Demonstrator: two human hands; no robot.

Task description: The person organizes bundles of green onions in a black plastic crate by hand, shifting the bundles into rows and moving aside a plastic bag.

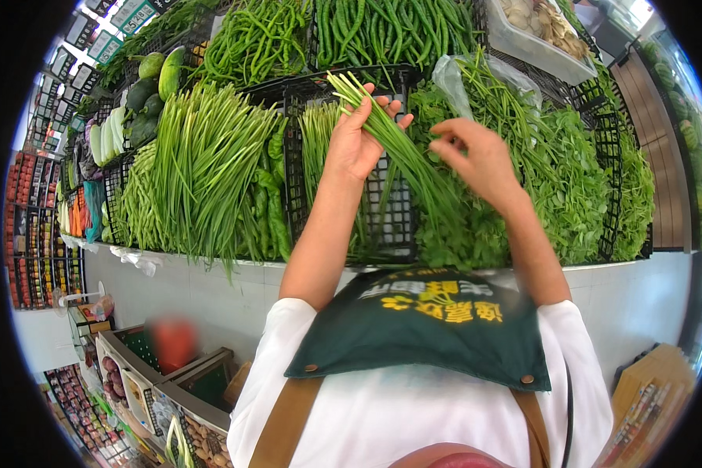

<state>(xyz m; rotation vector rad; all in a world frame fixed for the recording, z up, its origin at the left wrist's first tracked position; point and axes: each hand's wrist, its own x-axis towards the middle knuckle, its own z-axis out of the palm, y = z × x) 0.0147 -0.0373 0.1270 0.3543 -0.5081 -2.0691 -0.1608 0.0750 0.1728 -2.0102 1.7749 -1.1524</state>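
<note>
A bunch of long green garlic chives (395, 137) lies across the palm of my left hand (360, 134), its pale cut ends pointing up and away. My left thumb presses over the stalks. The leafy ends hang down to the right, slightly blurred. Just right of the bunch, my right hand (471, 155) is raised with bent fingers, thumb and fingertips apart and nothing visible between them. Below both hands is a black plastic crate (392, 205) with its mesh floor showing. More chives (319, 134) stand along the crate's left side.
A big heap of chives (210, 169) lies to the left, beside green peppers (275, 216). Leafy greens (567, 181) fill the right, with a clear plastic bag (453, 85) among them. Long green chillies (392, 29) lie behind. A mushroom tub (544, 44) stands at far right.
</note>
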